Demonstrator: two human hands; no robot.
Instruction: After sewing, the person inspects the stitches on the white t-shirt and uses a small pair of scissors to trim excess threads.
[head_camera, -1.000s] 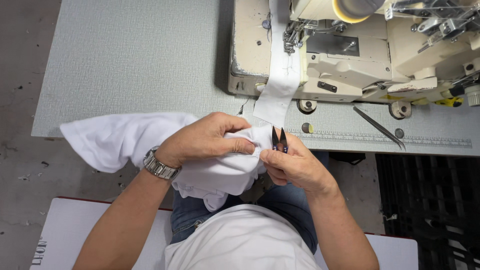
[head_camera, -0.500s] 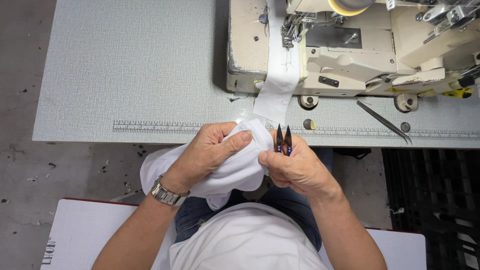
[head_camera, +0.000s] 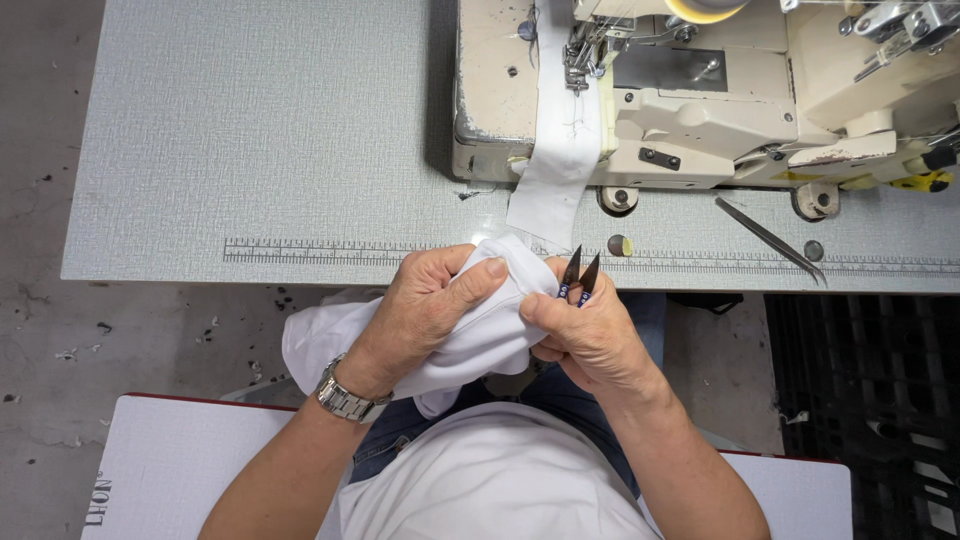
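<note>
1. Gripping a bunched white cloth, the left hand is closed over the top of the bundle, thumb laid along its upper fold; a metal wristwatch sits on that wrist
2. Right hand is curled shut around a pair of small thread snips; grip tight on the handle end, the two dark pointed blades stick up past the fingers and stand slightly apart
3. Snips' blades sit just beside the cloth's right edge, close to the left thumb tip; whether they touch the fabric cannot be told
4. Cloth is held at the near edge of the grey surface, over the person's lap; part of it hangs down to the left below the surface edge
5. White fabric strip runs from the bundle up across the surface and under the needle area of the cream sewing machine
6. Ruler markings line the near edge of the surface, left of the hands
7. Metal tweezers lie on the surface right of the hands, well apart from them, just below the machine base
8. White board with a red edge sits low at the left, beside the person's left forearm
</note>
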